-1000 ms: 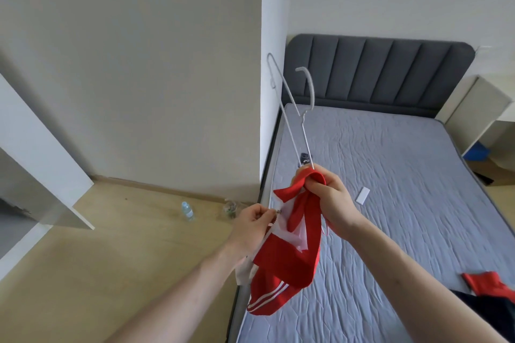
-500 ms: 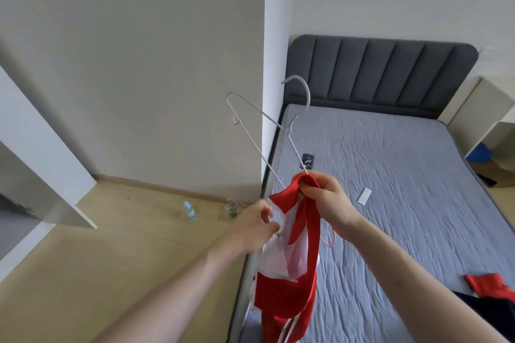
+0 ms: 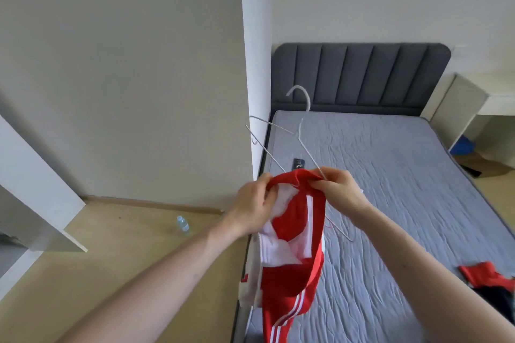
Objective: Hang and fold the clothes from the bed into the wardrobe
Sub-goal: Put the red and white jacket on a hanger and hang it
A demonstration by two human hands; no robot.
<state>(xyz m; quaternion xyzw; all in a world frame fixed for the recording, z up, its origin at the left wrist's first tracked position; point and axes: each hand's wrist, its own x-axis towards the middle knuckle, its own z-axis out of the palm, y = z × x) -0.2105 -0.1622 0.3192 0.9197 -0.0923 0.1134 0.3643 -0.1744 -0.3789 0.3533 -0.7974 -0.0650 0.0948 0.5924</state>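
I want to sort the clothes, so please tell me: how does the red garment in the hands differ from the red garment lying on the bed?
The held garment hangs from both hands, partly on a wire hanger; the bed garment lies crumpled. The held one shows white parts and stripes; the other touches dark cloth. Both are red.

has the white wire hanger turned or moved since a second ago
Yes. The white wire hanger has swung round: its hook now shows against the dark grey padded headboard, and one shoulder pokes left across the white wall corner.

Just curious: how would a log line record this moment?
step: hanging | left hand: grips red garment | right hand: pinches garment on hanger | over bed edge
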